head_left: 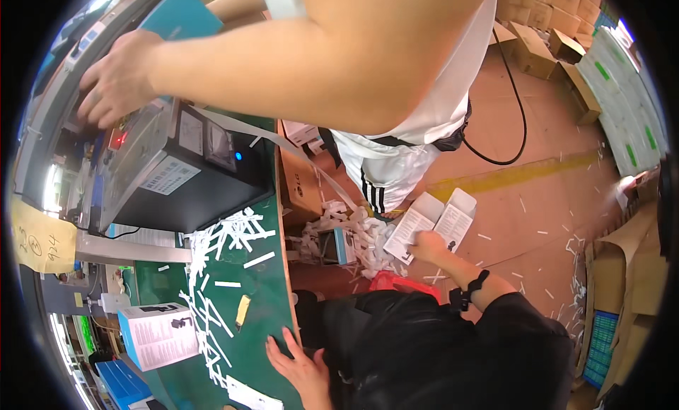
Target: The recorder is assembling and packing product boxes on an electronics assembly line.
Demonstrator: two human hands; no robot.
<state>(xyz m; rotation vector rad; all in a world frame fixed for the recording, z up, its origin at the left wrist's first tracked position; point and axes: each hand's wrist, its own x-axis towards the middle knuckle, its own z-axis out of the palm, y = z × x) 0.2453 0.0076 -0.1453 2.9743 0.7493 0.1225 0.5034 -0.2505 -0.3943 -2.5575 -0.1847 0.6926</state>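
My right hand [430,248] grips the lower end of a white printed carton [414,225], low beside the bench on my right. A second white carton [455,218] lies close alongside it; whether my fingers also touch that one I cannot tell. My left hand [303,371] rests at the edge of the green bench top [265,290], fingers spread, with nothing in it. A yellow-handled cutter [242,310] lies on the bench just beyond its fingertips. White paper strips [212,325] are strewn beside it.
A co-worker's arm [276,71] reaches across a black machine [205,155] on the bench. Further left stands a blue-and-white box [159,336]. On the floor are a red plastic container [404,284], a heap of paper waste [361,230] and brown cartons [532,51].
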